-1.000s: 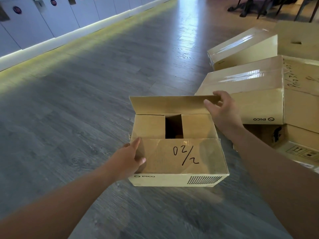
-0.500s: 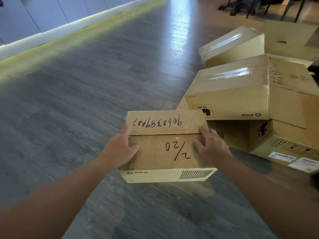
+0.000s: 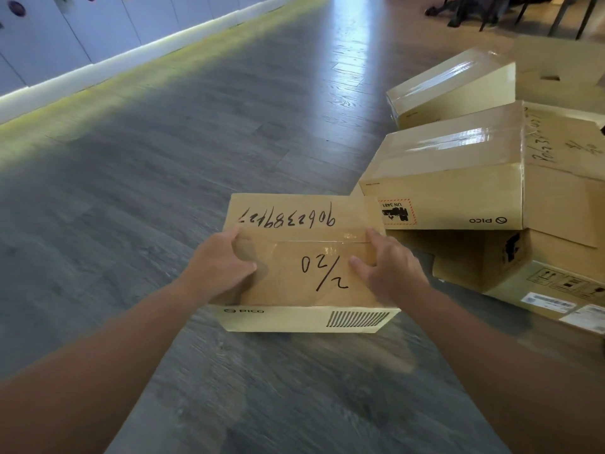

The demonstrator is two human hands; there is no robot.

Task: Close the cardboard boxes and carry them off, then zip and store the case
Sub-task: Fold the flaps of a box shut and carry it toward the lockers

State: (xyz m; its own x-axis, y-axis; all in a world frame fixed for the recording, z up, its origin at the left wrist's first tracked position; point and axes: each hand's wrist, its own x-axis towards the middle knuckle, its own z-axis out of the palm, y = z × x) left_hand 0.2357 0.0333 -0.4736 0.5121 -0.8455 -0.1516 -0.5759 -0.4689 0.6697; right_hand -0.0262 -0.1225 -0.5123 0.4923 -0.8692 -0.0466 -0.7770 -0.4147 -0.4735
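On the grey wood floor (image 3: 163, 191), straight ahead in my head view, I see the small cardboard box (image 3: 304, 267) sitting with both top flaps folded down flat. Handwritten digits run upside down along its far flap, "02/2" is marked on the near flap, and a barcode and a PICO logo show on the side facing me. My left hand (image 3: 220, 268) lies on the left end of the lid, fingers spread fairly straight and pressing the flaps, thumb pointing in toward the middle. My right hand (image 3: 391, 273) lies on the right end the same way, fingers extended over the seam between the flaps; neither hand is clenched or grasping anything, both simply press flat. Just beside the small box, to its right, I see a stack of larger cardboard boxes (image 3: 458, 178), the top one taped shut and resting on a lower one with shipping labels. Another taped box (image 3: 451, 90) lies farther back. Along the left edge a row of pale lockers (image 3: 65, 37) runs above a lit baseboard.
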